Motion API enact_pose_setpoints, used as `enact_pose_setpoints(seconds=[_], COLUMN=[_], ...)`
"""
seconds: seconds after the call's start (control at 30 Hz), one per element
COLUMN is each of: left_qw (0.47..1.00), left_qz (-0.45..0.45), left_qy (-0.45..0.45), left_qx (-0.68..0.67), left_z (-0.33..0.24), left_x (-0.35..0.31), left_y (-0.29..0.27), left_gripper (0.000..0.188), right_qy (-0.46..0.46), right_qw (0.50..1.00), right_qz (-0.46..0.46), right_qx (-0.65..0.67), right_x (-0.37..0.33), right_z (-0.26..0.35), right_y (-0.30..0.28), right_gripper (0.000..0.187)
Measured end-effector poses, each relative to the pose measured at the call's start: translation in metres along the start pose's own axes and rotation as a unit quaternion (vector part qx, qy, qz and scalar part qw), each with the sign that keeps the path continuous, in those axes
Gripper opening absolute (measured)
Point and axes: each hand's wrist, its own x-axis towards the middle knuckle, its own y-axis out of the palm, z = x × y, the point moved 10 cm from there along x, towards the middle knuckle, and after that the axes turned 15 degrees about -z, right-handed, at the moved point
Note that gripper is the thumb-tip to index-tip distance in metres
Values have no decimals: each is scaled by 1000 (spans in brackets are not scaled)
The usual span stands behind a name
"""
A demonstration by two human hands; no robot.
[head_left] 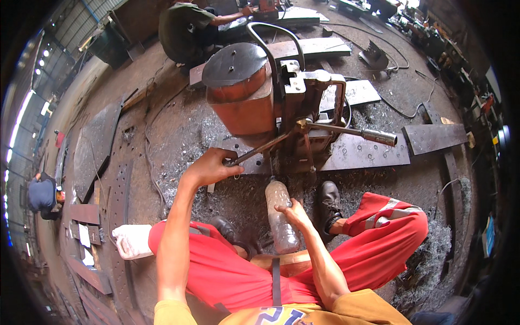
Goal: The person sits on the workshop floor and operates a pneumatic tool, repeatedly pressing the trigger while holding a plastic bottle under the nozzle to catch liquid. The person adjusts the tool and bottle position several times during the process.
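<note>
Standing over the drilled plate (368, 154), the drill (244, 111) carries its spoked feed arms on the seated person's side, apparently so they come within arm's reach. The left hand (210, 167) has its fingers curled closed round the end of one lever (260, 149); the outer end seems chosen for leverage. The right hand (295, 214) is part-open to the width of the bottle (279, 216), thumb across its near face; the other fingers are largely hidden, so their grip cannot be fully told. The bottle sits between the knees, below the drill, tilted with its neck toward the plate's near edge, presumably to aim the spout at the drill's foot.

Room: a strip of floor (252, 200) lies between the legs and that edge, bounded on the right by a boot (329, 203). A second arm (374, 135) projects rightward over the plate, leaving air beneath it. Left of the left forearm, floor runs out to a cable (147, 146). Shavings (428, 260) lie beside the right leg.
</note>
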Motion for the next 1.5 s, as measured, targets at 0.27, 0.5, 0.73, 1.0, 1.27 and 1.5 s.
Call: enact_pose_setpoints(seconds=[0.27, 0.5, 0.73, 1.0, 1.27, 1.5], left_qw=[999, 1000, 1000, 1000, 1000, 998], left_qz=[-31, 1, -15, -5, 4, -38], left_qy=[26, -19, 1, 0, -12, 32], left_qx=[-14, -15, -14, -13, -16, -23], left_z=[8, 2, 4, 6, 4, 6], left_x=[0, -4, -2, 0, -1, 0], left_y=[-1, -1, -2, 1, 2, 1], left_gripper=[56, 55, 55, 55, 55, 49], right_qy=[0, 21, 16, 22, 13, 21], right_qw=[1000, 999, 999, 999, 999, 998], right_qz=[18, 49, 33, 33, 38, 49], right_qx=[19, 8, 17, 25, 22, 35], right_x=[-9, -7, 1, -2, -1, -5], right_z=[13, 10, 0, 3, 4, 8], right_y=[2, 6, 10, 6, 4, 4], right_gripper=[92, 107, 106, 106, 107, 106])
